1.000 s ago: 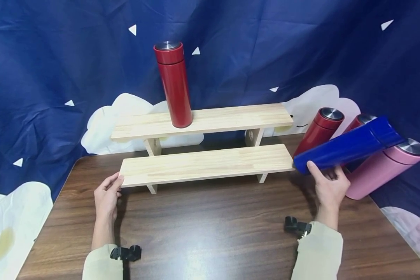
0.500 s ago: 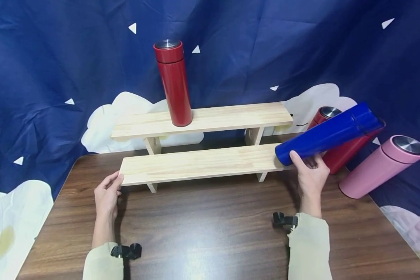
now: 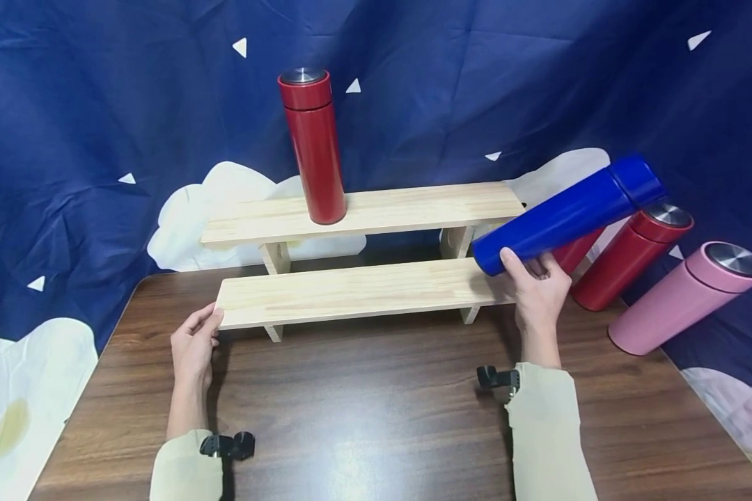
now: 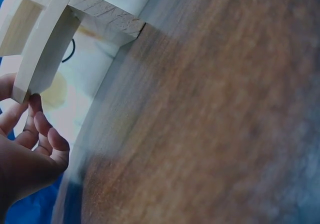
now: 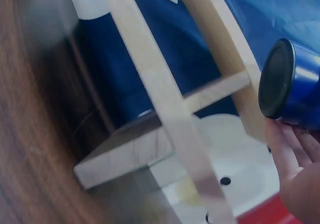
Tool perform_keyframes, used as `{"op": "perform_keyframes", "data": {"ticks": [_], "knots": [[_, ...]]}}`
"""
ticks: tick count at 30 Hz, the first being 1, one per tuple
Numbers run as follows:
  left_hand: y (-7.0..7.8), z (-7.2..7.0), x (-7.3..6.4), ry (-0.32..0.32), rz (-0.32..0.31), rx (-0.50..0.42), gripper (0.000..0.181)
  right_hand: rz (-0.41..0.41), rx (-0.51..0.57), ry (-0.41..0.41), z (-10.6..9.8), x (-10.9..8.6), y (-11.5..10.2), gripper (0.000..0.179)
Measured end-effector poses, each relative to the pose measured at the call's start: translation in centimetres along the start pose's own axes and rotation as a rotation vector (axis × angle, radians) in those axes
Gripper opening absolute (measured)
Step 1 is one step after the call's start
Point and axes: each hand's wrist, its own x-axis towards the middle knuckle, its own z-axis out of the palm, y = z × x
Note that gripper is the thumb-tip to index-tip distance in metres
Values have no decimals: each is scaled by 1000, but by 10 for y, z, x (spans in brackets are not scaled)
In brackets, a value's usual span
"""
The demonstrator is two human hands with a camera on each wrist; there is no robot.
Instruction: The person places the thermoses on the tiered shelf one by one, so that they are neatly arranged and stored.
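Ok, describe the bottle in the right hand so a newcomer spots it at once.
On the brown table stands a two-tier wooden rack. By its right end, the person's right hand grips the blue bottle, tilted. Unlike the red bottles and pink bottle nearby, it is blue.

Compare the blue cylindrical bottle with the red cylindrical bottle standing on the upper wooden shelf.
Pose: the blue cylindrical bottle is tilted; the red cylindrical bottle stands upright. Support: the right hand grips the blue bottle, while the upper wooden shelf bears the red one. Both are slim, with a seam near one end.
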Motion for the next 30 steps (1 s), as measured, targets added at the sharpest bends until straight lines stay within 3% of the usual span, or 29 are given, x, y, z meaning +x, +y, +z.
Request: {"op": "perform_keyframes", "data": {"ticks": [14, 25, 30], "knots": [[5, 1, 4, 7, 1, -17, 28, 20, 56, -98, 38, 12, -10, 40], [4, 1, 2, 13, -5, -5, 26, -62, -146, -146, 64, 19, -15, 39], [3, 1, -1, 7, -13, 13, 30, -77, -154, -176, 76, 22, -13, 40]]}}
